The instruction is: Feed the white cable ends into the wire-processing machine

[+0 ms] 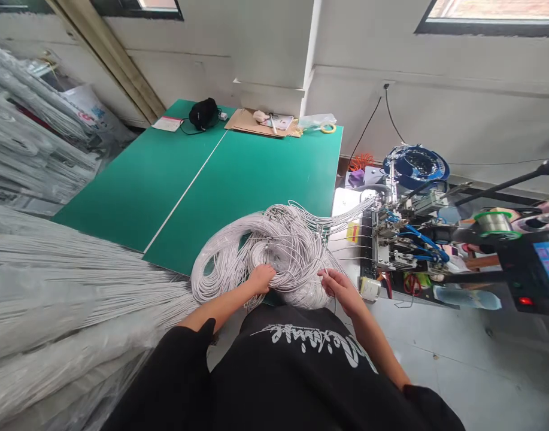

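Note:
A big looped bundle of thin white cables (pixel 238 245) lies on the near edge of the green table (pixel 238 173). My left hand (pixel 260 278) is closed round a bunch of these cables at the bundle's near side. My right hand (pixel 339 287) pinches a few strands of the same bundle, just right of the left hand. Several cable ends (pixel 346 218) run from the bundle rightward into a small machine (pixel 400 239).
Long bundles of white cable in plastic (pixel 54 287) are stacked at the left. At the table's far end lie a black pouch (pixel 203 112), cardboard (pixel 251 123) and a tape roll (pixel 328 127). A blue bowl feeder (pixel 415 164) and a touch screen (pixel 548 263) stand at the right.

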`<state>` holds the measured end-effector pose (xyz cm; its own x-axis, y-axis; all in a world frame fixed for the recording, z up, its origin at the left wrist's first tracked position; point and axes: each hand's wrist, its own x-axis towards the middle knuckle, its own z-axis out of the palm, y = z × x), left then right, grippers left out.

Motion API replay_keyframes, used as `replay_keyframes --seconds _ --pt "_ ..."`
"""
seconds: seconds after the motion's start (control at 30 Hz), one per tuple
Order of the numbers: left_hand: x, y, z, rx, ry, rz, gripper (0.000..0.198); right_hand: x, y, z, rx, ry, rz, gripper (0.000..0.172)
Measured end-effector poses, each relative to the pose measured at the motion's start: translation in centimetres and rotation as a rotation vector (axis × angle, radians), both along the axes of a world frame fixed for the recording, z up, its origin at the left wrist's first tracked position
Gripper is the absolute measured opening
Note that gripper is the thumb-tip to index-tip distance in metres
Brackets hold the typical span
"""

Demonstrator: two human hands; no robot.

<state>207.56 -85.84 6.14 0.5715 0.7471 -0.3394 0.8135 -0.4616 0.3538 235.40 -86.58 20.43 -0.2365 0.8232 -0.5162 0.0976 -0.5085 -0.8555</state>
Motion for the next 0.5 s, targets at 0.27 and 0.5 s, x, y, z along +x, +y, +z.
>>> replay_keyframes --seconds 0.27,0.5 --pt "1.2 1.1 0.7 -0.108 0.072 -0.119 0.048 2.5 0.1 5.2 0.428 -0.513 0.338 0.039" --pt "2.1 3.4 4.7 -0.206 -0.034 -0.173 0.029 2.5 -0.9 6.8 0.539 -0.813 0.285 0.033"
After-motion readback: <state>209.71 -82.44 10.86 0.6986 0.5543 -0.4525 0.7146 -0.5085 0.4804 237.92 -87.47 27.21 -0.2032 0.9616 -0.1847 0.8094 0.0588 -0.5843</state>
